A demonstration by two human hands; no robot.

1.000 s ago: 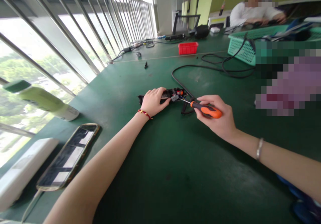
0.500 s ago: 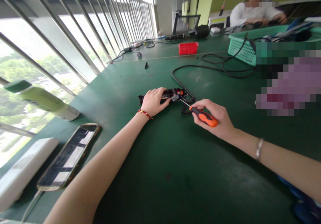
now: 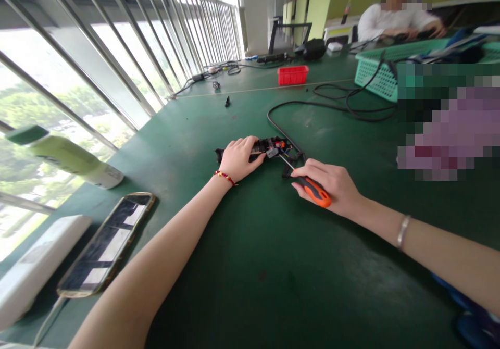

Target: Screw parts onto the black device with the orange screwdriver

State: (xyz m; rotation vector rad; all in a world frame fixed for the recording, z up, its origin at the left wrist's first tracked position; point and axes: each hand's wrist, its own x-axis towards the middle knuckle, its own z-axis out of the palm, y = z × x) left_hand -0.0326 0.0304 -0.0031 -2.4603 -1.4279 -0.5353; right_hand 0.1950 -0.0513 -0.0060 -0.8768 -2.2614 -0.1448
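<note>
Beside a metal railing (image 3: 213,26), at a green counter (image 3: 242,245), facing a person (image 3: 375,23) in white sleeves at the far right. Gripping a black device (image 3: 269,145) on the counter, near the middle, with the curled fingers of the left hand (image 3: 239,157); exposing wires and an orange-red part at its right end. Clasping an orange and black screwdriver (image 3: 317,191) in the closed fingers of the right hand (image 3: 332,182), with the shaft pointed at the wires; cannot tell whether touching at the tip. Farther back, can see a black cord (image 3: 289,102), a red bin (image 3: 292,75) and a green basket (image 3: 377,78). At left, can make out a green-capped bottle (image 3: 74,156), printed with marks too blurred to read, and a phone (image 3: 111,239) beside a white box (image 3: 42,265); cannot read anything among the pale blocks on the screen.
</note>
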